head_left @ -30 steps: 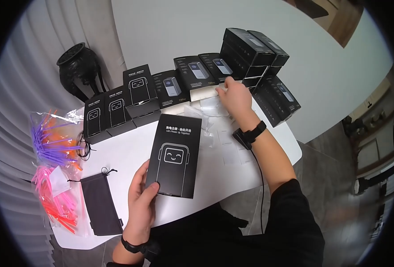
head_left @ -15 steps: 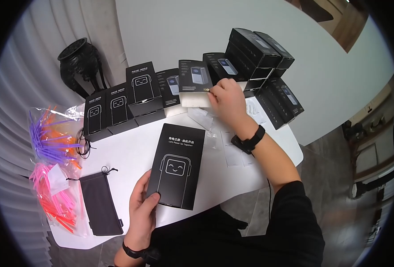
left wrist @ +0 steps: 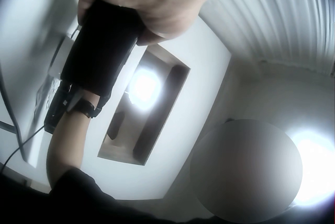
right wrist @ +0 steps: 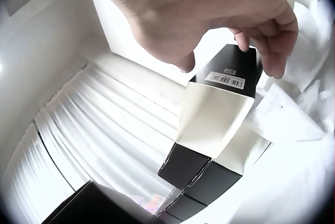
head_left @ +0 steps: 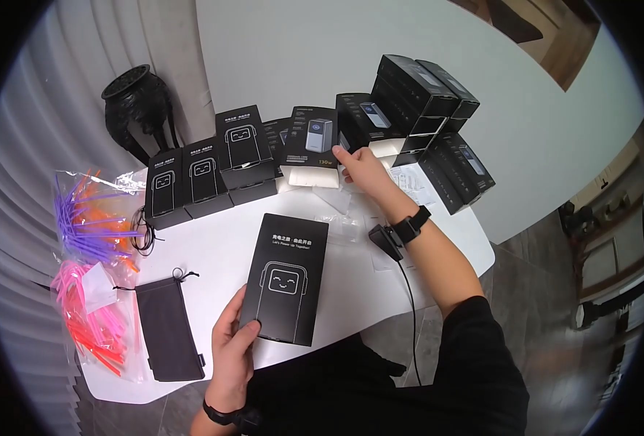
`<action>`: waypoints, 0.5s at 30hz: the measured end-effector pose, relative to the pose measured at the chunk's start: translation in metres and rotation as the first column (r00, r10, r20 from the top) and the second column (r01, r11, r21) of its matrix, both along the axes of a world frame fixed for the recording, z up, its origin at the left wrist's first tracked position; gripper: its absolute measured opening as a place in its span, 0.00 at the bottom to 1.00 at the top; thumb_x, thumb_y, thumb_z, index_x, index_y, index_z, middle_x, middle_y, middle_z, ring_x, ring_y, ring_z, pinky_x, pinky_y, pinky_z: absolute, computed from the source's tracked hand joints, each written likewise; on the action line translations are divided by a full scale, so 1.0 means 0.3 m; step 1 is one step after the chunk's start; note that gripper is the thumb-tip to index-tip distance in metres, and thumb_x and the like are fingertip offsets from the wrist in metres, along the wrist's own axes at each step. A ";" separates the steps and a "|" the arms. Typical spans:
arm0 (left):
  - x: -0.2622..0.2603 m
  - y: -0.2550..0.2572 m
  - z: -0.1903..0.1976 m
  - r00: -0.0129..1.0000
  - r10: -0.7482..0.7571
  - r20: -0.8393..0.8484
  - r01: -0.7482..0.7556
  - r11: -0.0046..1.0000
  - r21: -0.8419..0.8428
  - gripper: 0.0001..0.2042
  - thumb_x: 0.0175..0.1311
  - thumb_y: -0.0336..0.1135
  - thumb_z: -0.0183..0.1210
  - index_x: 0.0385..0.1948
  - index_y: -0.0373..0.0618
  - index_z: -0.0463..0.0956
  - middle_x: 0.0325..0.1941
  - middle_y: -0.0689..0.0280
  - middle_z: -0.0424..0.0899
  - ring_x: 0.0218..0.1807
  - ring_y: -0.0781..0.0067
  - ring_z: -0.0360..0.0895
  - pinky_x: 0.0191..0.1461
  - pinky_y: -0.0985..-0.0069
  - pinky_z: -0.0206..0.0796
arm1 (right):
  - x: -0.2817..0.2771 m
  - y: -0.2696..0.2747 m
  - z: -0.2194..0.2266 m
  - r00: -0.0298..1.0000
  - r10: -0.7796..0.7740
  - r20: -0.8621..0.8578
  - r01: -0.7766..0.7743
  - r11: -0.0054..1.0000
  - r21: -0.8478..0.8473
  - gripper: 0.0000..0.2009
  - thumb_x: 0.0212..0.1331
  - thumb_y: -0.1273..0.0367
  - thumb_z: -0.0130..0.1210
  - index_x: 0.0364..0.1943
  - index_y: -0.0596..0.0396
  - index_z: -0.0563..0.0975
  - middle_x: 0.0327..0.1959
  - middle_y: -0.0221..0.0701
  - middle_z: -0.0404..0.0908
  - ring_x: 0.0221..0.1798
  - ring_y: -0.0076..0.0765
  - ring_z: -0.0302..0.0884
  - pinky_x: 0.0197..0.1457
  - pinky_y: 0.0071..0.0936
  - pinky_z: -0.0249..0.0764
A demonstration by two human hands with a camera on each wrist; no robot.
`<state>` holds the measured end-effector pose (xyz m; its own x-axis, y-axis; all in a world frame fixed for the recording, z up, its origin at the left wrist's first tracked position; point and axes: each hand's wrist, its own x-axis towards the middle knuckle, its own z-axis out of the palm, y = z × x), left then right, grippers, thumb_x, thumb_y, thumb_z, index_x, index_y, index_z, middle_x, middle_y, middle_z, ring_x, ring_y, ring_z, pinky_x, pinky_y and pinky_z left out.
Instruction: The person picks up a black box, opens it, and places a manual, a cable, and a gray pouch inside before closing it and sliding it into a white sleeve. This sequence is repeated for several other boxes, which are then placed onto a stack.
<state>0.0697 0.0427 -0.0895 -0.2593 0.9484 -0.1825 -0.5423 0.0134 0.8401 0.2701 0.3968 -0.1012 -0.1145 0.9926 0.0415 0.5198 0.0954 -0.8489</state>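
In the head view my left hand (head_left: 229, 363) holds a black box (head_left: 284, 280) upright over the table's near side, thumb on its front, a smiling-face drawing facing me. The left wrist view shows this box (left wrist: 104, 46) as a dark shape under the hand. My right hand (head_left: 365, 173) grips a black carton sleeve (head_left: 309, 134) with a power bank picture and "130W", its thumb at the right edge. In the right wrist view the sleeve (right wrist: 214, 114) lies between thumb and fingers; its end is open, showing a white inside.
Smiling-face boxes (head_left: 202, 171) stand in a row at the back left, with stacked cartons (head_left: 416, 94) at the back right. Clear plastic wrap (head_left: 340, 227) lies mid-table. A black drawstring pouch (head_left: 169, 330) and bags of coloured sticks (head_left: 93, 232) lie left. A cable (head_left: 413, 320) hangs from my right wrist.
My right hand has moved left from the neighbouring sleeve to the 130W one, which has shifted left and toward me. The box in my left hand has come slightly lower.
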 end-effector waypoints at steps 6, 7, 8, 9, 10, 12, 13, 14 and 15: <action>-0.004 -0.015 -0.003 1.000 0.004 -0.008 -0.004 1.000 0.010 0.31 0.59 0.18 0.52 0.69 0.28 0.62 0.67 0.50 0.74 0.69 0.64 0.70 0.74 0.69 0.58 | -0.035 -0.022 0.078 0.988 0.070 -0.139 -0.099 0.972 -0.212 0.26 0.62 0.47 0.61 0.37 0.60 0.77 0.27 0.32 0.81 0.27 0.29 0.77 0.30 0.21 0.68; -0.006 -0.017 -0.005 1.000 0.002 -0.012 -0.002 1.000 0.010 0.31 0.59 0.18 0.52 0.69 0.28 0.62 0.68 0.50 0.73 0.70 0.64 0.70 0.74 0.69 0.58 | -0.034 -0.026 0.087 0.977 0.059 -0.206 -0.112 0.960 -0.258 0.24 0.63 0.48 0.60 0.41 0.59 0.76 0.29 0.29 0.80 0.28 0.25 0.77 0.29 0.15 0.65; -0.007 -0.022 -0.005 1.000 0.013 -0.024 -0.013 1.000 0.018 0.31 0.59 0.18 0.52 0.69 0.28 0.62 0.68 0.50 0.73 0.70 0.63 0.70 0.74 0.69 0.57 | -0.021 -0.029 0.096 0.948 0.098 -0.303 -0.182 0.948 -0.263 0.23 0.64 0.49 0.59 0.42 0.59 0.76 0.30 0.30 0.80 0.28 0.24 0.76 0.29 0.14 0.65; -0.007 -0.028 -0.004 0.999 0.024 -0.037 -0.023 0.999 0.028 0.32 0.58 0.17 0.53 0.70 0.28 0.61 0.68 0.49 0.73 0.70 0.63 0.70 0.74 0.69 0.57 | 0.001 -0.035 0.104 0.908 0.133 -0.397 -0.250 0.933 -0.259 0.23 0.66 0.51 0.59 0.44 0.60 0.76 0.32 0.31 0.81 0.29 0.23 0.76 0.29 0.14 0.65; -0.006 -0.033 -0.003 0.998 0.034 -0.050 -0.032 0.999 0.037 0.33 0.58 0.17 0.54 0.70 0.28 0.61 0.69 0.49 0.72 0.70 0.62 0.70 0.74 0.69 0.57 | 0.013 -0.046 0.110 0.858 0.164 -0.487 -0.317 0.915 -0.249 0.22 0.67 0.52 0.58 0.45 0.60 0.76 0.34 0.32 0.82 0.30 0.22 0.76 0.29 0.14 0.64; 0.000 -0.042 0.000 0.992 0.083 -0.098 -0.071 0.990 0.118 0.33 0.58 0.18 0.55 0.70 0.28 0.60 0.69 0.48 0.72 0.71 0.61 0.70 0.75 0.69 0.57 | 0.001 -0.132 0.139 0.729 0.065 -0.681 -0.309 0.919 -0.243 0.19 0.72 0.61 0.53 0.51 0.67 0.74 0.46 0.41 0.82 0.41 0.30 0.83 0.40 0.23 0.79; 0.003 -0.045 0.001 0.987 0.108 -0.120 -0.089 0.983 0.158 0.33 0.58 0.18 0.56 0.70 0.28 0.60 0.69 0.48 0.71 0.71 0.61 0.69 0.75 0.69 0.57 | -0.022 -0.217 0.182 0.611 0.044 -0.791 -0.343 0.914 -0.214 0.18 0.72 0.63 0.52 0.52 0.69 0.73 0.48 0.43 0.81 0.45 0.33 0.84 0.45 0.26 0.82; 0.002 -0.044 -0.001 0.980 0.129 -0.152 -0.099 0.977 0.190 0.33 0.59 0.19 0.56 0.70 0.28 0.60 0.69 0.48 0.71 0.71 0.61 0.69 0.75 0.68 0.57 | -0.029 -0.278 0.195 0.476 0.020 -0.879 -0.372 0.911 -0.181 0.18 0.73 0.64 0.51 0.54 0.70 0.72 0.51 0.45 0.81 0.48 0.37 0.85 0.50 0.29 0.85; 0.000 -0.045 -0.007 0.972 0.150 -0.184 -0.107 0.969 0.221 0.33 0.59 0.19 0.57 0.70 0.28 0.59 0.69 0.48 0.71 0.71 0.60 0.69 0.74 0.68 0.57 | -0.014 -0.299 0.161 0.477 0.010 -0.879 -0.399 0.893 -0.207 0.17 0.74 0.68 0.48 0.56 0.73 0.71 0.53 0.49 0.80 0.55 0.44 0.83 0.59 0.37 0.84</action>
<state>0.0697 0.0293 -0.0916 -0.3923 0.9161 0.0829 -0.3508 -0.2323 0.9072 0.2658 0.3070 -0.0527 -0.4182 0.9042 -0.0867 -0.4554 -0.2913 -0.8413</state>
